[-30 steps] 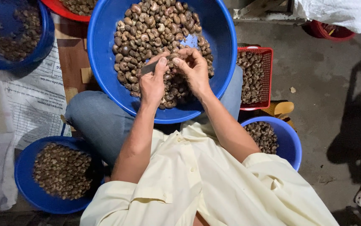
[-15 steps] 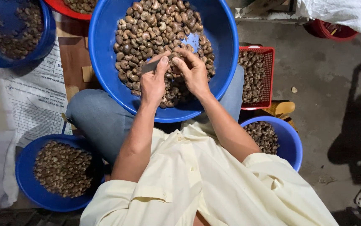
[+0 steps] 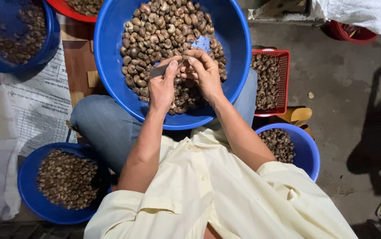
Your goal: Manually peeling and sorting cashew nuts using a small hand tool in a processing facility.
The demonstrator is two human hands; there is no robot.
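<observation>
Clearly the left hand [image 3: 161,88] pinches a small blade [image 3: 158,70], right hand [image 3: 206,73] fingertips pinching a hard, light, roundish nut [image 3: 182,65].

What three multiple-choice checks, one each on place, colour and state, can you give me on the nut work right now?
1. Where are both hands?
A. over the large basin on the lap
B. over the red crate
C. on the floor

2. What colour is the crate on the right?
A. green
B. red
C. white

3. What does the left hand hold?
A. nothing
B. a cup
C. a small flat blade

Answers: 1 A, the left hand and right hand meet above the large blue basin of nuts. 2 B, the crate is red. 3 C, a grey blade sticks out from its fingers.
</observation>
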